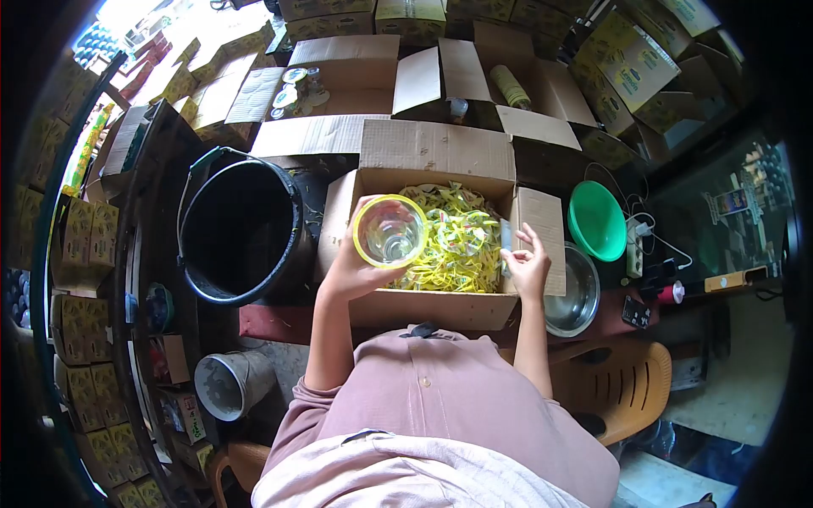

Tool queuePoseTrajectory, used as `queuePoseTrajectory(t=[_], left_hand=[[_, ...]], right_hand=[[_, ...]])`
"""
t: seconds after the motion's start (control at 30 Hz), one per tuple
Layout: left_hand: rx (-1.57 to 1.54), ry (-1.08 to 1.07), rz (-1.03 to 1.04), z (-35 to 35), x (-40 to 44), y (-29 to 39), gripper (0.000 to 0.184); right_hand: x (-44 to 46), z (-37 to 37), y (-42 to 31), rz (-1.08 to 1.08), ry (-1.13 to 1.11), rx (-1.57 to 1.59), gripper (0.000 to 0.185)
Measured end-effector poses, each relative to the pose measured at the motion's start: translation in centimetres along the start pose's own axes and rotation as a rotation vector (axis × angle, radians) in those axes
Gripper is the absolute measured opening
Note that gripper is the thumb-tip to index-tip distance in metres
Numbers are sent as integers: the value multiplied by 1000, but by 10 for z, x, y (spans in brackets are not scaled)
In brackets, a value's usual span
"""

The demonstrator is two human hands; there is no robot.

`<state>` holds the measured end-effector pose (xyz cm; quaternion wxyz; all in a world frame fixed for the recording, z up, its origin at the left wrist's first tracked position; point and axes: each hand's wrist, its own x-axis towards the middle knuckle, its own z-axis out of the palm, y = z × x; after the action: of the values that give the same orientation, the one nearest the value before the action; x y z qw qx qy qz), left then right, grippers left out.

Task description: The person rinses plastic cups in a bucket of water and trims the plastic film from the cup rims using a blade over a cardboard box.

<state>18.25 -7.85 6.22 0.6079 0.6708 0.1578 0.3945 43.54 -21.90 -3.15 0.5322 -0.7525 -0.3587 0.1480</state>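
My left hand (pixel 356 269) is wrapped round a clear plastic cup (pixel 391 233) with a yellow rim, its opening facing the camera. Below and behind the cup stands an open cardboard box (pixel 436 151) holding a heap of yellow and white strips (pixel 461 241). At the box's right edge, my right hand (pixel 527 269) pinches a thin, pale strip-like piece (pixel 506 245) between thumb and finger, its other fingers raised. What this piece is cannot be made out.
A black bucket (pixel 241 296) stands at the left, above a grey bucket (pixel 222 389). On the right are a green bowl (pixel 597 222), a metal bowl (pixel 584 292), a phone (pixel 636 312) and cables. Open cartons (pixel 343 52) line the far side; an orange chair (pixel 622 385) is at lower right.
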Motion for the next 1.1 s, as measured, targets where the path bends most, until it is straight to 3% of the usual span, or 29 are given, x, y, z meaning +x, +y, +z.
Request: queuePoseTrajectory(t=[0.17, 0.37, 0.5, 0.6, 0.7, 0.83, 0.97, 1.1], left_hand=[[13, 24, 5, 1, 0, -4, 68], [23, -19, 7, 10, 2, 0, 63], [-6, -22, -3, 10, 0, 0, 62], [-4, -28, 11, 10, 0, -2, 62], [38, -38, 32, 10, 0, 0, 62], [52, -28, 14, 10, -2, 3, 62], [23, -35, -16, 12, -2, 1, 62], [38, -60, -26, 14, -2, 0, 63]], right_hand=[[-21, -27, 41, 129, 159, 4, 56], [-38, -32, 51, 241, 154, 48, 61], [-41, -35, 34, 134, 187, -402, 56], [-39, -34, 34, 46, 213, -436, 51], [-37, -35, 35, 18, 238, -343, 48], [-42, -42, 23, 192, 149, -117, 34], [-53, -46, 25, -160, 79, -532, 31], [-57, -40, 27, -171, 22, -590, 35]])
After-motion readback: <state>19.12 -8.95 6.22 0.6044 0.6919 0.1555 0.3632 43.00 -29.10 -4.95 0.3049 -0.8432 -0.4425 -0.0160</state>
